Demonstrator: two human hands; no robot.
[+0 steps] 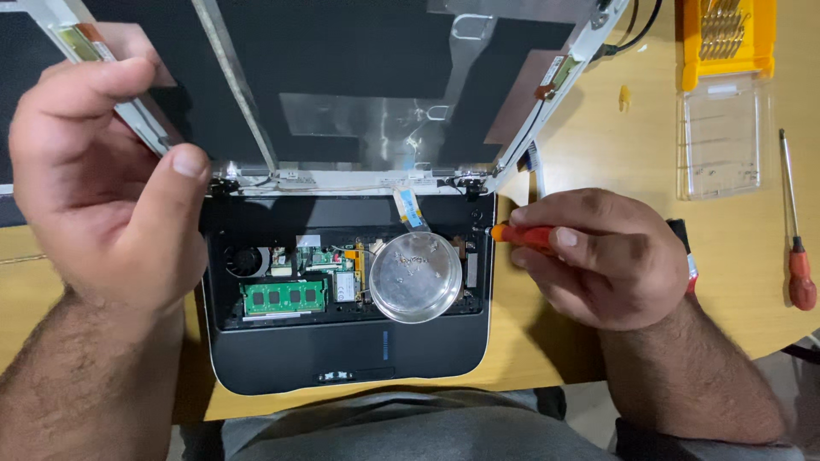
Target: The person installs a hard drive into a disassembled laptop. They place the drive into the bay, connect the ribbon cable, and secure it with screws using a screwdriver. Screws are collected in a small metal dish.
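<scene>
A small black laptop (342, 350) lies open on the wooden table with its keyboard removed, showing a fan (246, 260) and green circuit boards (284, 298). Its lid (359, 77) stands up with the screen panel taken out. My left hand (102, 179) pinches the lid's left metal frame strip (141, 119) between thumb and fingers. My right hand (598, 256) grips an orange-handled screwdriver (523, 236), its end at the laptop's right hinge corner. A round clear dish (416, 276) with tiny screws rests inside the open base.
At the back right stands a yellow bit case (726, 38) with a clear lid (724, 141) folded open. A red-handled screwdriver (796, 239) lies at the table's right edge. A small yellow piece (624, 96) sits near the lid. Black cables (641, 21) run off the top.
</scene>
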